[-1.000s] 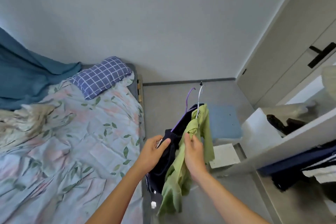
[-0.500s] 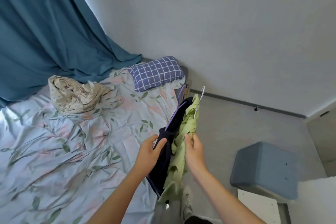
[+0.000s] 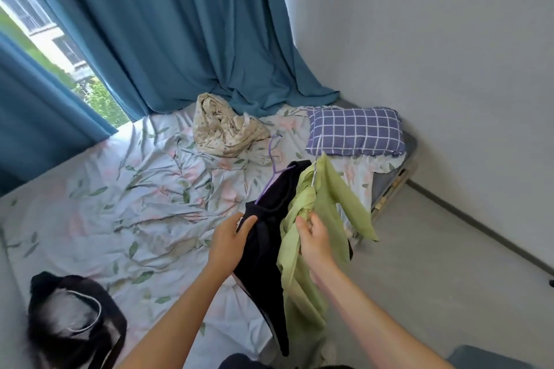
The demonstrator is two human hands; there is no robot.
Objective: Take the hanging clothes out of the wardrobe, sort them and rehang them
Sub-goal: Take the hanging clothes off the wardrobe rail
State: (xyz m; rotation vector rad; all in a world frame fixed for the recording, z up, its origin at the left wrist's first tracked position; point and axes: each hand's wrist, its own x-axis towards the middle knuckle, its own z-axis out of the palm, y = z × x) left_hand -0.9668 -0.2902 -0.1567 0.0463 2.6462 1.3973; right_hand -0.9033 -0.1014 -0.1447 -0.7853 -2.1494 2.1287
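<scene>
The lower ends of both garments run out of sight behind the forearms at the bottom edge, and the hangers are mostly buried in cloth: only the purple hanger (image 3: 274, 167) shows its hook and one arm, and the white hanger (image 3: 315, 169) a thin stretch of wire. At lower left a dark garment (image 3: 75, 320) with a pale hanger on it lies on the bed (image 3: 126, 218), blurred and partly cut off.

The left hand (image 3: 229, 241) grips the black garment (image 3: 266, 251) at its upper edge, thumb over the cloth. The right hand (image 3: 314, 241) pinches a fold of the green garment (image 3: 302, 251) just beside it. The hands are apart, with the two garments hanging side by side between them, held over the bed's near edge and touching each other. Beyond them lie a crumpled beige cloth (image 3: 223, 131) and a checked pillow (image 3: 353, 131) below the blue curtain (image 3: 168, 33).
</scene>
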